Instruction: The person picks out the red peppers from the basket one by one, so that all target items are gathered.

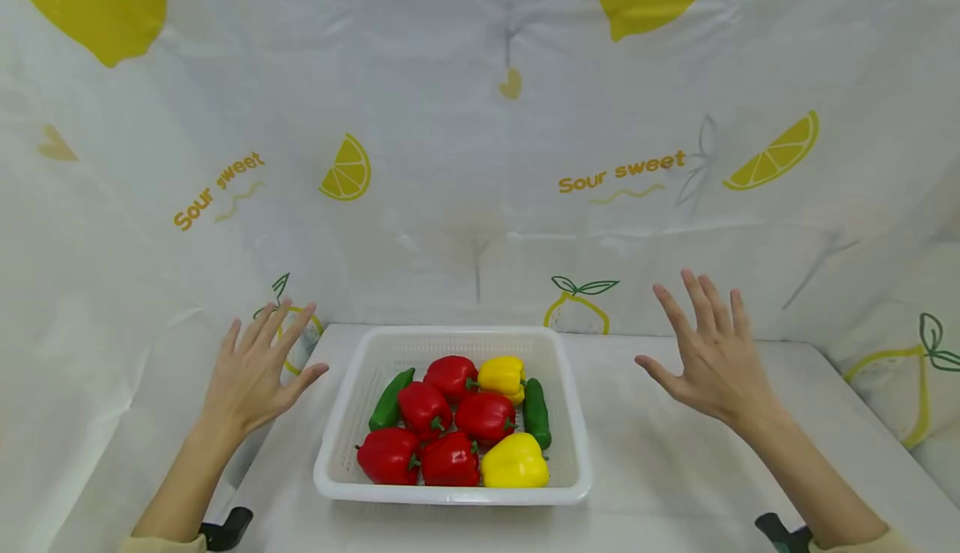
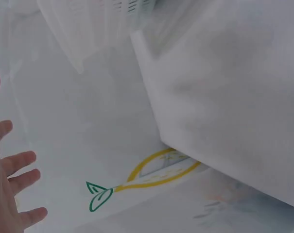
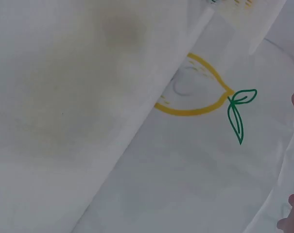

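A white plastic basket (image 1: 450,495) stands on the table, holding several red bell peppers (image 1: 486,418), yellow bell peppers at its lower right (image 1: 515,461) and upper right (image 1: 501,376), and two green cucumber-like vegetables, one at the left (image 1: 392,399) and one at the right (image 1: 536,414). To the left of the basket my left hand (image 1: 255,374) is raised with its fingers spread, touching nothing. My right hand (image 1: 708,357) hovers over the table's right side, fingers spread and holding nothing. In the wrist views only fingertips and part of each hand show.
A white table (image 1: 675,470) carries the basket. Behind and beside it hangs a white cloth (image 1: 450,203) printed with lemons and lettering. Black straps (image 1: 227,530) sit at the wrists near the bottom edge of the head view.
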Action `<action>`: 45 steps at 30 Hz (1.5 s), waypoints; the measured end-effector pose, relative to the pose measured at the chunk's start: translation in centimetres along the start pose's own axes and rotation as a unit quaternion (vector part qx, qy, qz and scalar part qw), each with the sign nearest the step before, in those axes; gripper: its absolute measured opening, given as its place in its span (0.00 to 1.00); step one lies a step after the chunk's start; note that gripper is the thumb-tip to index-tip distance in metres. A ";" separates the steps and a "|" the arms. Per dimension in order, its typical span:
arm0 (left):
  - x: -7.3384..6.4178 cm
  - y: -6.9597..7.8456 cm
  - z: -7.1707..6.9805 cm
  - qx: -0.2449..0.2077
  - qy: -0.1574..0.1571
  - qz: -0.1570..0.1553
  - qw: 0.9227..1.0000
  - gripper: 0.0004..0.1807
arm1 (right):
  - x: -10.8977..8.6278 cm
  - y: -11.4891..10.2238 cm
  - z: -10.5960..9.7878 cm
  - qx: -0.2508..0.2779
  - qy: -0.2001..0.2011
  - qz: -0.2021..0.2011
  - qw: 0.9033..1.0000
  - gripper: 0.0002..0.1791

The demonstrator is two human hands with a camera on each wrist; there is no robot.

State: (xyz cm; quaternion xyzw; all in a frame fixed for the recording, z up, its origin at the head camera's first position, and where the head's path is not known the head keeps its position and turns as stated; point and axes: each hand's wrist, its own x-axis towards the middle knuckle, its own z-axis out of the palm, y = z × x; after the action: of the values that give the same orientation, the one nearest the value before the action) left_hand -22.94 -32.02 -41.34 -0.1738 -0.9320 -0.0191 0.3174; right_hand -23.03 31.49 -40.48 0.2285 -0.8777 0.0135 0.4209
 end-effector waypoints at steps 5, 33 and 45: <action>-0.2 1.2 -0.9 -0.023 -0.018 -0.015 0.999 0.42 | 0.3 -1.3 0.2 0.032 -0.010 -0.001 0.999 0.54; -3.9 5.2 -2.5 -0.292 -0.303 -0.105 0.901 0.35 | 3.1 -10.3 -0.2 0.295 -0.182 0.025 0.938 0.43; -5.3 5.7 -2.6 -0.390 -0.314 -0.150 0.853 0.39 | 6.2 -13.1 1.3 0.362 -0.313 -0.014 0.878 0.38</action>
State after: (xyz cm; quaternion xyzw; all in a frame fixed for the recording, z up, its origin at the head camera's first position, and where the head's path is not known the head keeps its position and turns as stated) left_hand -15.58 -28.69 -42.88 -0.1379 -0.9130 -0.3726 -0.0928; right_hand -21.97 17.04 -38.90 0.3694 -0.8941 0.2527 0.0122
